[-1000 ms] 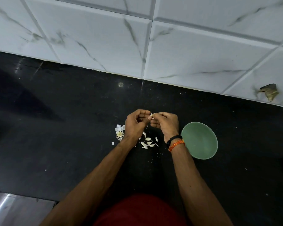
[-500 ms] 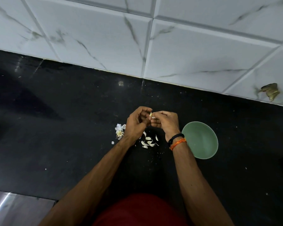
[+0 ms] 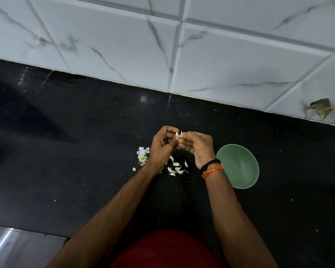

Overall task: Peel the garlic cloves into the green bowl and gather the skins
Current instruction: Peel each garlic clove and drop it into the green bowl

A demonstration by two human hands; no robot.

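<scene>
While pinching one garlic clove (image 3: 177, 134), left hand (image 3: 162, 147) and right hand (image 3: 197, 146), fingers curled.

you work over a glossy black stone countertop (image 3: 70, 151) flecked with pale specks. the round bowl (image 3: 240, 167) is matte sage green. the wall tiles (image 3: 114, 45) are white with grey marble veining. your wristbands (image 3: 211, 167) are black and orange; your shirt (image 3: 166, 250) is red.

Glossy black counter (image 3: 85, 151), matt bowl (image 3: 238, 167)
</scene>
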